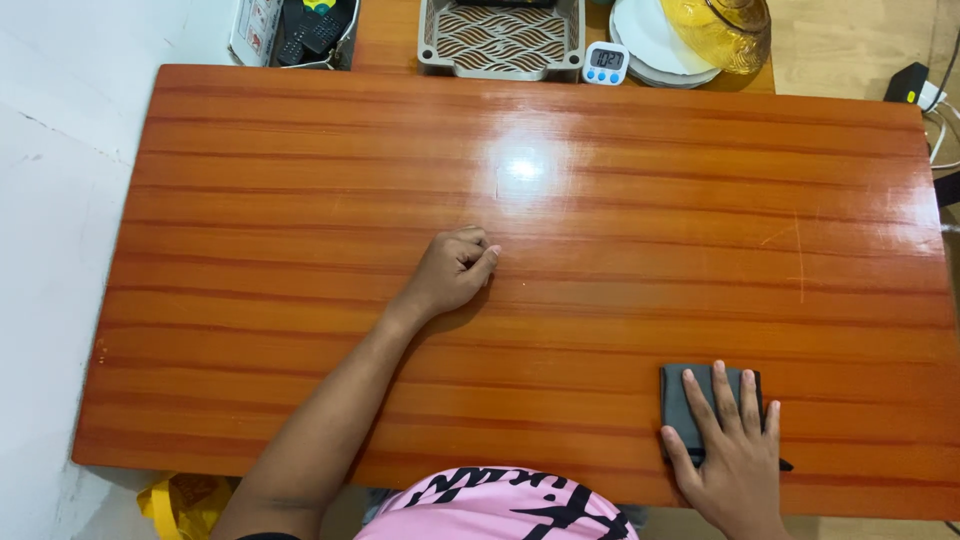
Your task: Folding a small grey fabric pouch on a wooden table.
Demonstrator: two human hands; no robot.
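Two hands rest on a glossy orange-striped wooden tabletop (620, 230).

On the tabletop's near right edge the right hand (735, 460) lies flat, fingers (722, 395) spread, pressing a folded dark grey cloth (682, 405); toward its middle the left hand (452, 272) sits clenched in a fist, holding nothing visible.

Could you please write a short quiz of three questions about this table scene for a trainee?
1. True or false: the right hand lies flat on the dark grey folded cloth.
2. The left hand on the wooden table is: A) spread flat, B) closed in a loose fist, C) holding a cup.
3. Which thing stands at the far edge between the grey patterned tray and the white plates?

Key: 1 true; 2 B; 3 the small white digital timer.
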